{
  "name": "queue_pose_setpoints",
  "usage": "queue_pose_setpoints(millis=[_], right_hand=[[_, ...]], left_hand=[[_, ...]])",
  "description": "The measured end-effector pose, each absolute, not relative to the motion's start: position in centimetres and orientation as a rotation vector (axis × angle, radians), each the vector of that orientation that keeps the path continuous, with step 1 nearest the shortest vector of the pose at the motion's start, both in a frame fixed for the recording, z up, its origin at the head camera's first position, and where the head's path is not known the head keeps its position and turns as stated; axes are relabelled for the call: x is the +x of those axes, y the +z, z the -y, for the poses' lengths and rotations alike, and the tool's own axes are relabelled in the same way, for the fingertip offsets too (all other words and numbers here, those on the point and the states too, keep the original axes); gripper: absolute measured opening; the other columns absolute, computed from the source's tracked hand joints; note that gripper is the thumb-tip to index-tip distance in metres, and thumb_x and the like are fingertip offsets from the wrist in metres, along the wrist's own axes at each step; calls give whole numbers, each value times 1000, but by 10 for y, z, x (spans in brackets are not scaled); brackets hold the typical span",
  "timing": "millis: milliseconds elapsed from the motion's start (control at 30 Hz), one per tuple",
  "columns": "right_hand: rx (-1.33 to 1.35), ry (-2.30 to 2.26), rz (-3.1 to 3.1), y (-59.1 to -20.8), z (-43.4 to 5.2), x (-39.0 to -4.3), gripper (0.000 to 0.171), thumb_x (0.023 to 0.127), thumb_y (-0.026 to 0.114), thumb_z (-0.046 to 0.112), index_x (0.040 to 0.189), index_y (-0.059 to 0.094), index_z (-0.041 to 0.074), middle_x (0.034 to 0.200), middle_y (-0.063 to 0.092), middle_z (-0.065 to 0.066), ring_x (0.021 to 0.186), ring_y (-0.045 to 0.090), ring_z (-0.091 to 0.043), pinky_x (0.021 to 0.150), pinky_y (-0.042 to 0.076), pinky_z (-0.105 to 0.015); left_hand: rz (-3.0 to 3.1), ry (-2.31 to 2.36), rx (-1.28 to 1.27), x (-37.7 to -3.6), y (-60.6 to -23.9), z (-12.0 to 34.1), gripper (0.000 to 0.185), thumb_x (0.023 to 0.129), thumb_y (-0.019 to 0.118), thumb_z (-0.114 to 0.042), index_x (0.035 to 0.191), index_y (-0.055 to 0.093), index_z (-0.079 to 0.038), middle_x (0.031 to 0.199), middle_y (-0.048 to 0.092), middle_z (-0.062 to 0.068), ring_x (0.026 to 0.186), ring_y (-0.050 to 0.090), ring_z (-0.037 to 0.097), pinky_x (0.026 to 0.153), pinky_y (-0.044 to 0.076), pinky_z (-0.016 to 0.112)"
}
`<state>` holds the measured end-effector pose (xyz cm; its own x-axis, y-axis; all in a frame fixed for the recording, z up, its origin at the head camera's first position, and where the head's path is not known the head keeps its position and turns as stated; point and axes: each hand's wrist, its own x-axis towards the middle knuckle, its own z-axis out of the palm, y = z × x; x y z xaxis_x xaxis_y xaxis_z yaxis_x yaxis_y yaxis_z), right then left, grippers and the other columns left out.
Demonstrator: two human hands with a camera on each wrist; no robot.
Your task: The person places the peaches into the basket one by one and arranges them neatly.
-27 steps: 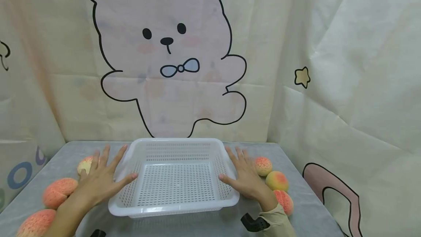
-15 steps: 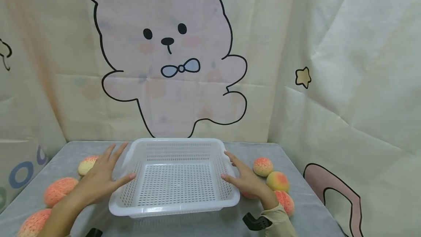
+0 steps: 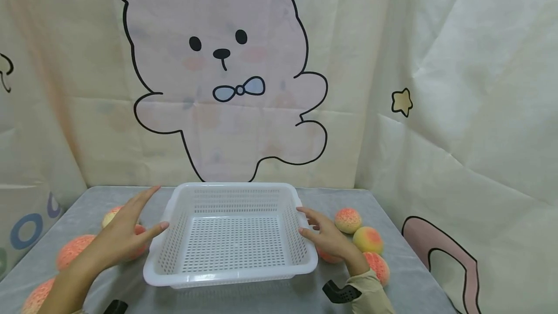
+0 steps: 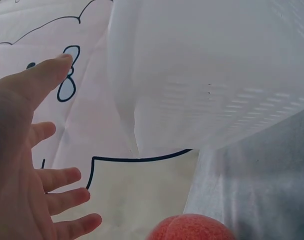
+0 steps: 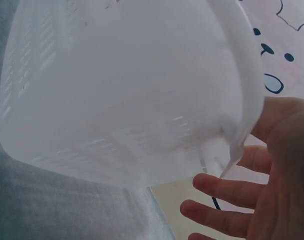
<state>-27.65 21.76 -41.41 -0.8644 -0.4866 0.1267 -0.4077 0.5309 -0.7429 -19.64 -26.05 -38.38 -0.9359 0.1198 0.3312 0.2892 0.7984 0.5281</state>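
Note:
A white perforated plastic basket [image 3: 235, 275] stands in the middle of the grey table. At its left side, my left hand [image 3: 124, 231] has its fingers stretched out and thumb spread; the left wrist view has a gap between that hand [image 4: 27, 165] and the basket wall [image 4: 191, 60]. My right hand [image 3: 329, 236] is at the basket's right rim, its fingers slightly bent. In the right wrist view the thumb is partly hidden behind the rim [image 5: 246, 75], and the other fingers [image 5: 221, 217] extend below it. Partly behind my left hand lies a peach [image 3: 140, 242].
More peaches lie on the left, including one red peach [image 3: 73, 251] and a paler peach [image 3: 111, 215]. Several are at right: an orange peach [image 3: 348, 220], a yellow peach [image 3: 368, 240], a red peach [image 3: 378, 268]. A printed curtain [image 3: 340, 149] hangs behind the table [image 3: 244, 299].
My left hand has drawn away leftward from the basket, uncovering a peach beneath it. The right hand's spread fingers have bent in at the rim, and a peach shows below it. The basket stays put.

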Motion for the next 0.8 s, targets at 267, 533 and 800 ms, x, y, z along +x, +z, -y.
queue_pose_setpoints(millis=[267, 533, 800], right_hand=[[-839, -1301, -2596, -414, -219, -278, 57, 102, 59, 17, 152, 38, -2, 146, 52, -28, 130, 54, -48, 105, 39, -68], [-832, -1322, -2570, -415, -220, -279, 59, 102, 59, 17, 154, 36, -1, 146, 52, -29, 132, 52, -50, 106, 40, -68], [-866, -1337, -2555, -418, -220, -280, 59, 102, 59, 15, 153, 36, -2, 145, 54, -27, 128, 55, -44, 101, 46, -54]], left_hand=[[2709, -910, -317, -199, -388, 270, 89, 94, 69, -43, 163, 15, -28, 162, 28, 28, 141, 30, 59, 95, 31, 82], [2736, -882, -297, -204, -394, 280, 79, 94, 69, -44, 158, 32, -15, 154, 41, 29, 136, 40, 56, 97, 35, 77], [2793, -933, -233, -199, -401, 293, 78, 96, 65, -47, 158, 31, -14, 155, 38, 30, 137, 36, 56, 96, 34, 75]])
